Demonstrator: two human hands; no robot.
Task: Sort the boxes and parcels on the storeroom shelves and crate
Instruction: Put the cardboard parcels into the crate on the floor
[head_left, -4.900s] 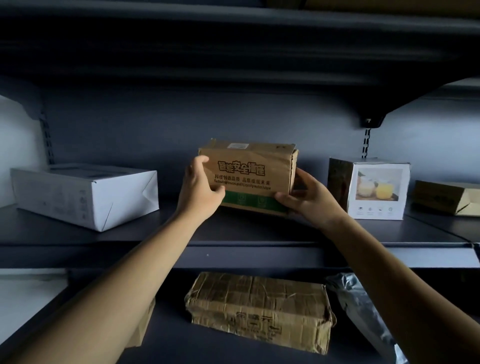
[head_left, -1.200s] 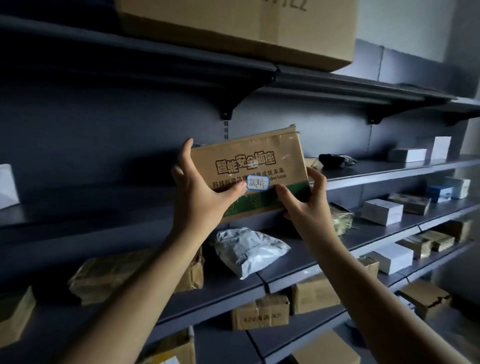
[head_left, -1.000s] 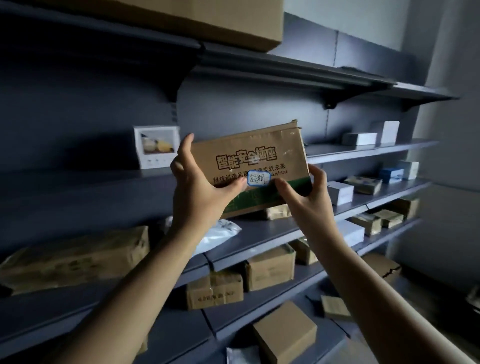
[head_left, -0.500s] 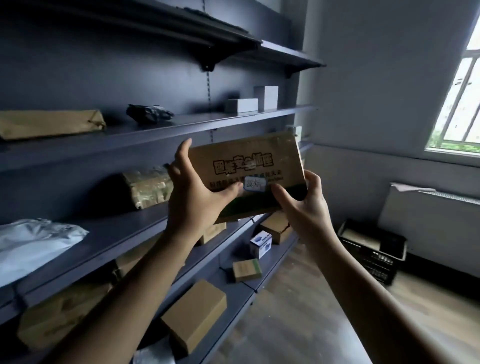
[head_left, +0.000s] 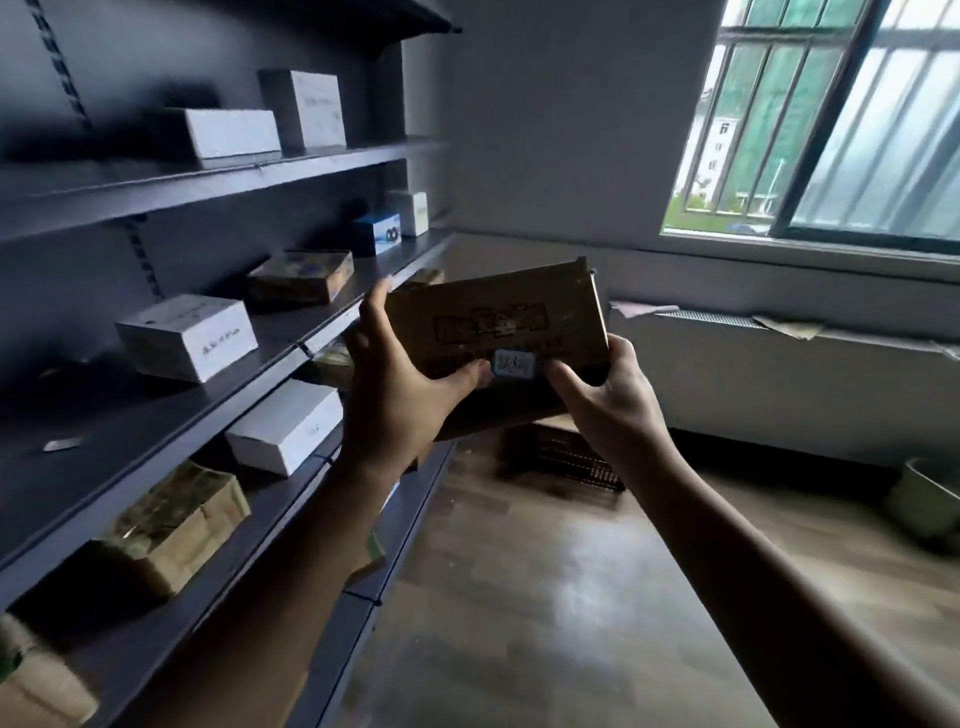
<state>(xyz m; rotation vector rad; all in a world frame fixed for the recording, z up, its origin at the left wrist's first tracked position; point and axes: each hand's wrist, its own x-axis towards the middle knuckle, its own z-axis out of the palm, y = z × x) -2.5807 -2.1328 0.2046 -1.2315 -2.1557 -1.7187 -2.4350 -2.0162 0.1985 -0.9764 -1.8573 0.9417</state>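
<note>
1. Head view: the left hand (head_left: 395, 395) grips the left end of the brown box (head_left: 498, 317), with the thumb lying on its front. The right hand (head_left: 618, 410) holds the lower right corner, its thumb just beside the small blue-edged label (head_left: 513, 362). Both hands are closed around the box.
2. The box is in the air, a little tilted, and it touches no shelf (head_left: 156, 415).
3. What has changed: some seconds ago this box stood on a shelf between the two hands. Since then the view has turned right, away from the shelves and toward the window (head_left: 831, 119) and the floor, and the box has travelled with it.
4. A black crate (head_left: 576, 460) now shows on the floor, below and behind the box and partly hidden by it.
5. I judge that the label has decided the place and the box is going to the crate. What remains is to walk there and lower it in.
</note>
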